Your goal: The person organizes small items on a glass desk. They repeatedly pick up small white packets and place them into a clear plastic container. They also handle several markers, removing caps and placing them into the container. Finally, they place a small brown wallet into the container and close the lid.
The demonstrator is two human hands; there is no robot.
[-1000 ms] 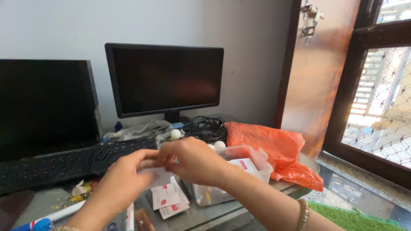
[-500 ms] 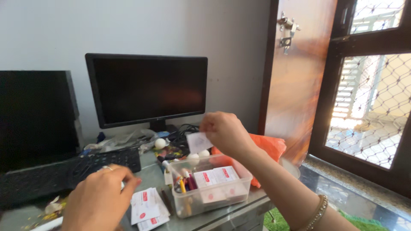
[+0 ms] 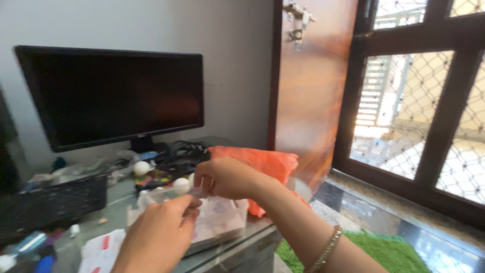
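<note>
My right hand and my left hand meet just above a clear plastic container on the glass desk. Both pinch the same thin pale packet, which is blurred; the right hand grips it from the far side, the left from the near side. The container holds white packets with red marks and some pens, partly hidden by my hands. A white ball lies right behind the container.
A dark monitor stands at the back, with a keyboard and tangled cables in front. Behind my right hand lies an orange plastic bag. Loose white packets lie at the left. A wooden door and a green mat are at the right.
My right hand came down from its raised spot with the pale packet, and my left hand rose to meet it over the container. The view swung to the right.
</note>
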